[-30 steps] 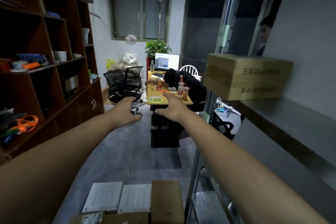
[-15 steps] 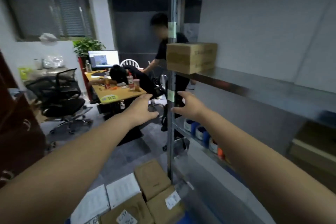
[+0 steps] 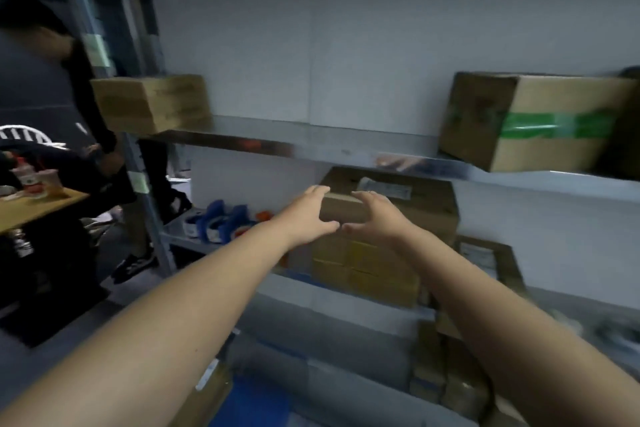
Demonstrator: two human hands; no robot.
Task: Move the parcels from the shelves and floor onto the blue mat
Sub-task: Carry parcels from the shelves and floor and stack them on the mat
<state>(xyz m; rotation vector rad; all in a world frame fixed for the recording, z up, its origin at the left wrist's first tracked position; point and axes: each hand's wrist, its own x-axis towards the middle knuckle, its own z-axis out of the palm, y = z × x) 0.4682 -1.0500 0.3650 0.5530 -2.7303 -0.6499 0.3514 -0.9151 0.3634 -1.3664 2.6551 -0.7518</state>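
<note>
The biggest hazard is the upper shelf board [image 3: 263, 144], which runs just above and beyond both hands. The brown parcel [image 3: 408, 204] they are aimed at fills most of the gap under it, so a lift that goes up before it comes out would likely knock the parcel's top, or the knuckles, against that metal edge. Next is the stack of yellow boxes [image 3: 367, 267] directly below the hands, on which the parcel sits. Dragging the parcel forward rather than raising it slightly could pull the top row off the lower shelf [image 3: 194, 243] and onto the floor parcels [image 3: 446, 378] below the right forearm. The parcel looks wide and both hands are at its near-left corner, so a grip taken there may let the far end sag or swing. A bystander [image 3: 86, 97] stands well off to the left of the left hand, and a turn toward the blue mat [image 3: 249, 402], low beneath the left forearm, could brush them. Smallest, the blue tape rolls [image 3: 221, 222] just left of the left wrist could be nudged. The left hand [image 3: 308, 215] and right hand [image 3: 377, 218] are both spread, with fingers apart and lightly curved and thumbs almost meeting, and they are clamped on nothing. The parcel lies right at the fingertips, the left ones at its corner and the right ones over its front top edge, though blur keeps me from saying whether they touch it.
</note>
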